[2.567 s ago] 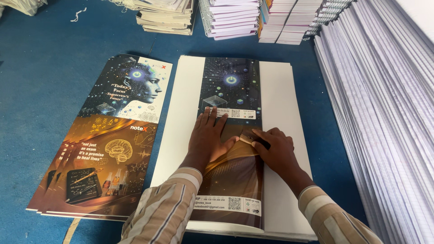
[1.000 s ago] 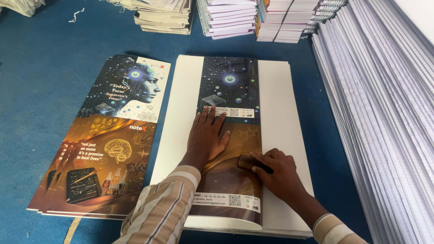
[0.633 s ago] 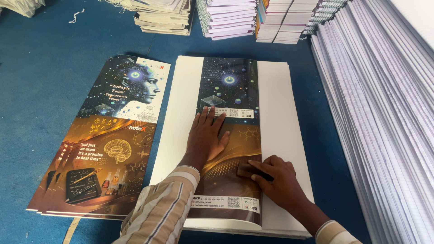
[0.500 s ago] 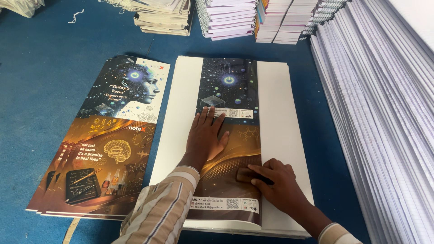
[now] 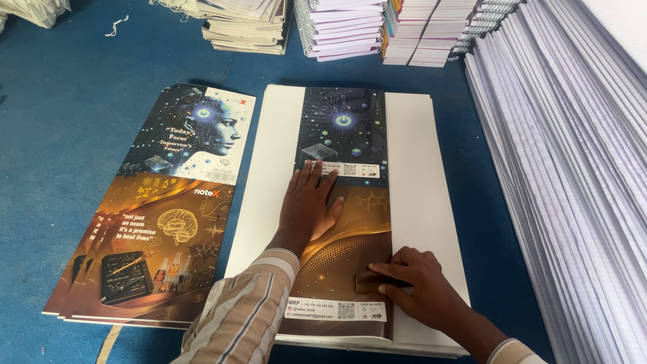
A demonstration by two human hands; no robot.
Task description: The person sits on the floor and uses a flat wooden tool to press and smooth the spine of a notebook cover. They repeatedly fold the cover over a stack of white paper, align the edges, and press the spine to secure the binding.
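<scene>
left hand (image 5: 311,205): spread flat, pressing cover strip (image 5: 344,202) mid-length | right hand (image 5: 412,283): fingers together, pressing a small dark tool, partly hidden, on strip's lower right edge | strip: centred on white sheet stack (image 5: 421,202) | printed covers (image 5: 168,202): just left on blue floor (image 5: 60,135)

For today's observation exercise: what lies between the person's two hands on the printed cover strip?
In the head view, only bare printed cover strip lies between the left hand, flat near its middle, and the right hand, pressing near the lower right edge. Nothing else sits there.

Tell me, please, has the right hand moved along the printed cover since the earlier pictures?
Yes: the right hand slid toward the person along the printed cover, away from the flat left hand.
</scene>
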